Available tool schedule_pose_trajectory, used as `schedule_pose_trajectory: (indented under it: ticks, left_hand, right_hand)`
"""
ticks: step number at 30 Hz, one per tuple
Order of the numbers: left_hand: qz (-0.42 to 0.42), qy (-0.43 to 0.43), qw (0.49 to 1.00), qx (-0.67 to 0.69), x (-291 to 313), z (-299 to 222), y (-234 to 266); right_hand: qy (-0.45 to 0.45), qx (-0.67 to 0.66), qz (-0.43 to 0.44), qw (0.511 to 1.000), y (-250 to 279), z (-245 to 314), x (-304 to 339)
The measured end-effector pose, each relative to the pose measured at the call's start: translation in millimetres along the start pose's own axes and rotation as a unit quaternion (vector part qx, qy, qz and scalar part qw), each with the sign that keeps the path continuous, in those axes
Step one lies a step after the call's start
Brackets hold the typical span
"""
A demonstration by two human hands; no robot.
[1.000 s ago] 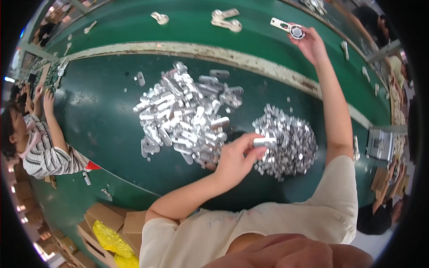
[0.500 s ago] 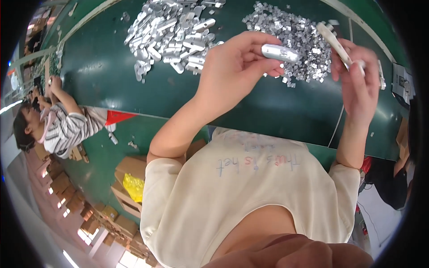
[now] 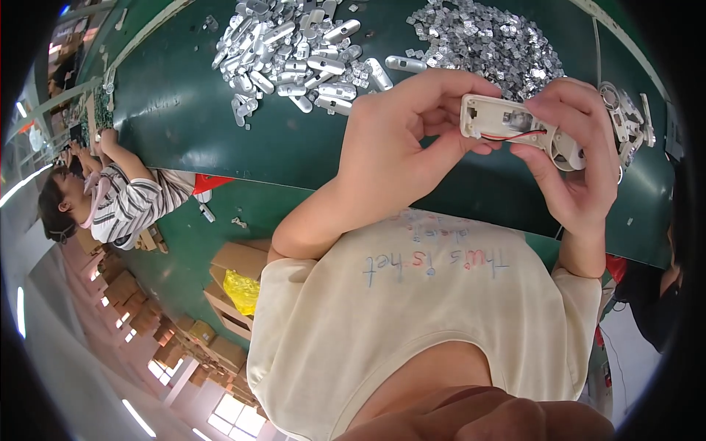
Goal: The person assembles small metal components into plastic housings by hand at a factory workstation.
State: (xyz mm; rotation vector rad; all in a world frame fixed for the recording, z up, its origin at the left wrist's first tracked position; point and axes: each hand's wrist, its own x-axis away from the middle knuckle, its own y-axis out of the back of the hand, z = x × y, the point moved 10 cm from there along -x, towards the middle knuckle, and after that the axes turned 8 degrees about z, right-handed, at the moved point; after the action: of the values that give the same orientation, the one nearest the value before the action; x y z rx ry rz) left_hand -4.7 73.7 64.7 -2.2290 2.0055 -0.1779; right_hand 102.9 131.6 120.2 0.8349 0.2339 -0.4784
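A cream plastic housing (image 3: 489,121), elongated and open-faced, is held up between my two hands above the table. Inside it run thin red and dark wires, and its right end is rounded. My left hand (image 3: 401,140) pinches the housing's left end, fingers behind and thumb below. Around the rounded end, my right hand (image 3: 585,143) curls its fingers and thumb. No silver cover shows in my left hand now; the space behind the housing is hidden. Beyond my hands lies a heap of small silver square pieces (image 3: 489,40).
A pile of oblong silver covers (image 3: 294,55) lies on the green table (image 3: 176,125), left of the squares. Cream and metal parts (image 3: 629,121) lie to the right. A person in a striped shirt (image 3: 132,202) works at far left. Cardboard boxes (image 3: 235,268) stand on the floor.
My hands have come together at the housing, which has turned so its open inside shows. The silver cover seen in my left hand before is out of sight.
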Motion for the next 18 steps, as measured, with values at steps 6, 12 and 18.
schedule_pose_trajectory:
  ticks: [6,12,18]
  left_hand:
    - [-0.008,-0.001,1.0,0.013,-6,4,3]
    - [-0.008,-0.01,1.0,-0.002,-13,4,4]
    - [-0.008,-0.006,1.0,0.018,-22,10,3]
  right_hand:
    - [-0.021,-0.007,-0.008,1.0,0,-10,-3]
    - [-0.025,-0.007,-0.006,1.0,2,-16,-5]
    - [-0.012,0.009,-0.025,1.0,-3,-19,4]
